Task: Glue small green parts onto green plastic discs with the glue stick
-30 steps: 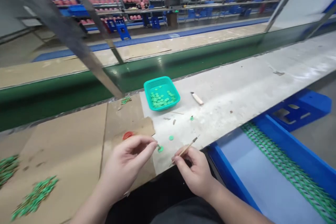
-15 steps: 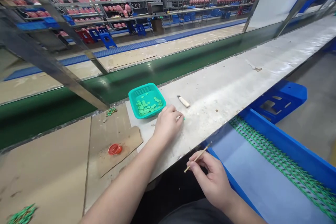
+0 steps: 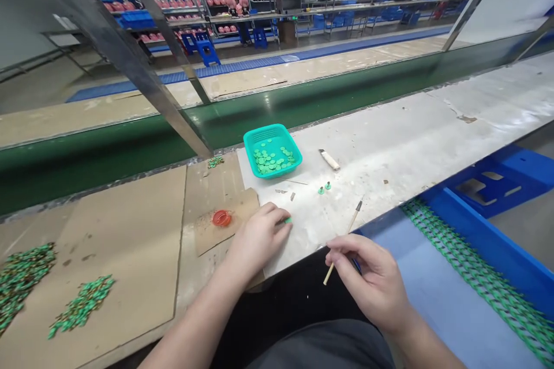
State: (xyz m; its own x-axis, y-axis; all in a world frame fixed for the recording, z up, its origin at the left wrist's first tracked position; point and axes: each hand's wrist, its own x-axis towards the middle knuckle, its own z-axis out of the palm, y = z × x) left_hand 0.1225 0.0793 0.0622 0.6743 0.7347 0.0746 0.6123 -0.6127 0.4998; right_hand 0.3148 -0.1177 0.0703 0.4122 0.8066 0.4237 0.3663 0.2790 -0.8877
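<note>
My left hand [image 3: 262, 236] rests on the white table covering, fingers closed, with a small green piece [image 3: 288, 219] at the fingertips. My right hand [image 3: 367, 277] grips a thin paintbrush [image 3: 354, 218] with a pale wooden handle; its dark tip points up and away over the table edge. Beyond both hands are two small green pieces [image 3: 321, 190] with dark tops. A turquoise basket [image 3: 272, 175] holds many flat green discs [image 3: 270, 160]. Left of it, a small red-orange cap [image 3: 221, 218] sits on a stained piece of cardboard [image 3: 242, 207].
A pale stick-like tool [image 3: 330, 161] with a dark end lies right of the basket. Heaps of green and brown pieces [image 3: 82, 304] lie on cardboard at left. On the right, a blue tray [image 3: 489, 265] holds rows of green pieces. A metal post [image 3: 156, 98] rises behind.
The view has turned left. My left hand has drawn back from beside the basket toward me, uncovering two green pieces. The brush in my right hand now points more upright.
</note>
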